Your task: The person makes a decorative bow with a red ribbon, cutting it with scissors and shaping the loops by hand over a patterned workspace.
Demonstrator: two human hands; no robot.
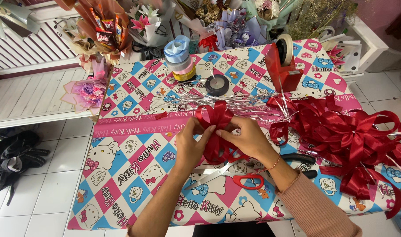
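Note:
Both my hands meet over the middle of a table covered with a cartoon-cat patterned cloth (134,175). My left hand (190,142) and my right hand (246,138) pinch a red ribbon bow (216,117) at its centre, loops fanning above the fingers and ribbon hanging below between the palms. Thin silver tinsel strands (235,102) lie spread on the cloth just behind the bow. Scissors with red handles (235,174) lie shut under my right wrist.
A pile of finished red ribbon bows (354,136) fills the right side. A red tape dispenser (283,66), a black tape roll (217,84) and stacked ribbon spools (179,59) stand at the back. Flower bouquets (235,26) line the far edge. Black pliers (303,160) lie near my right forearm.

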